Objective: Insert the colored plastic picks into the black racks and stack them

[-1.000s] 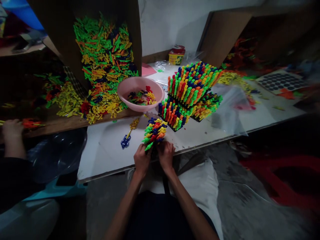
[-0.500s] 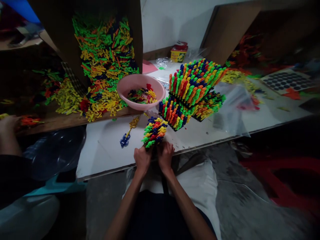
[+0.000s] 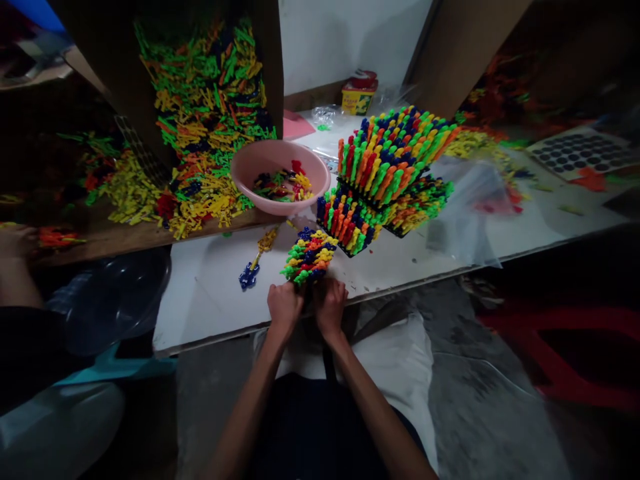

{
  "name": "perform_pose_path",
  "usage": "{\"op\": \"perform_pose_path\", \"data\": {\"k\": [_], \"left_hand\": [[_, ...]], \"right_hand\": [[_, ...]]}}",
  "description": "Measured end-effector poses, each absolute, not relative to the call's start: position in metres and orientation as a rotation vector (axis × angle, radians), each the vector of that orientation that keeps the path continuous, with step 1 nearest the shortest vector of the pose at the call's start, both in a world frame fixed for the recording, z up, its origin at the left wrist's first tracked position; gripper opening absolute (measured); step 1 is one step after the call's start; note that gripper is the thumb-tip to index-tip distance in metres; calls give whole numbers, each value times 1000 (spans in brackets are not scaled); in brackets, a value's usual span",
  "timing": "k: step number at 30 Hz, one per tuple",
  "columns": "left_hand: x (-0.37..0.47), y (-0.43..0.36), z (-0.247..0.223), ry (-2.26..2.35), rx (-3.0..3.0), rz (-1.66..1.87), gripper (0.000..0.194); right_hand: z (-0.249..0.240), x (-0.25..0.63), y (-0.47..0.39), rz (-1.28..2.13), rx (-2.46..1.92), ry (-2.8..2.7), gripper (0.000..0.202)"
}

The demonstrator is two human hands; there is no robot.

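Note:
Both hands are at the table's front edge, at the base of a small block of upright coloured plastic figures. My left hand is closed at its near left side, and my right hand is closed at its near right side. The figures stand packed in rows of green, yellow, red, orange and blue. Their base and my fingertips are mostly hidden. To the left, a yellow figure and a blue figure lie on the white table.
Behind stands a pink bowl with loose figures. Larger stacked blocks of figures are right of it. A big box spills a figure pile. Plastic bags lie right. Another person's hand is far left.
The view has shifted slightly. Both hands stay closed at the block of figures, which appears tipped a little differently. On the far left, the other person's hand has moved slightly.

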State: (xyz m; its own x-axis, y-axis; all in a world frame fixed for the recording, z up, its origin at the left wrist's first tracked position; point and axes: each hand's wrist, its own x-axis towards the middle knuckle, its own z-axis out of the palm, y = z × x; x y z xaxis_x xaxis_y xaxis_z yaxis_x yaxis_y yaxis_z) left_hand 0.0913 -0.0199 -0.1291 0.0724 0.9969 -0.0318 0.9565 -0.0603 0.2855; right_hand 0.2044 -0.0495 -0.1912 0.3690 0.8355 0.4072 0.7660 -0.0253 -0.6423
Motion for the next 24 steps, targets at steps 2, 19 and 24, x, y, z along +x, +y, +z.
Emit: {"op": "perform_pose_path", "data": {"k": [2, 19, 24], "left_hand": [[92, -20, -129, 1981, 2067, 260, 37], [18, 48, -84, 2106, 1915, 546, 21], [5, 81, -65, 2087, 1854, 428, 9]], "right_hand": [[-191, 205, -49, 107, -1783, -1413, 26], [-210, 210, -40, 188, -1649, -1295, 34], [-206, 210, -39, 207, -1658, -1283, 34]]}}
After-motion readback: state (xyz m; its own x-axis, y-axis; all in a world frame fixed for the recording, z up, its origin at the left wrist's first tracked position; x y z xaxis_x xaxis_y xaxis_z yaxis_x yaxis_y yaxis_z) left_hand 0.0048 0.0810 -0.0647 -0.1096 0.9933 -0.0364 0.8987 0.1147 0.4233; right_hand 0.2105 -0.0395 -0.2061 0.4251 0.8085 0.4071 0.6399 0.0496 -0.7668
